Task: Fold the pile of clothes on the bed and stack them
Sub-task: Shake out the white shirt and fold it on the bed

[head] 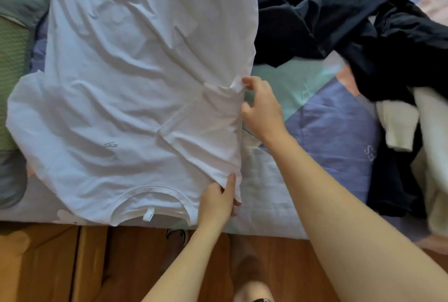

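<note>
A white T-shirt (126, 88) lies spread on the bed, collar toward me at the near edge, its right sleeve folded in over the body. My left hand (219, 198) grips the shirt's right shoulder next to the collar. My right hand (260, 105) pinches the shirt's right side edge higher up, with thumb and fingers on a small tuck of fabric. A pile of dark navy and black clothes (339, 18) lies to the right, with a cream garment (412, 117) among them at the far right.
The patchwork bedspread (322, 127) in blue, teal and pink shows between the shirt and the pile. Green and grey pillows (14, 64) sit at the left edge. A wooden floor (72, 265) runs along the bed's near side, with my feet below.
</note>
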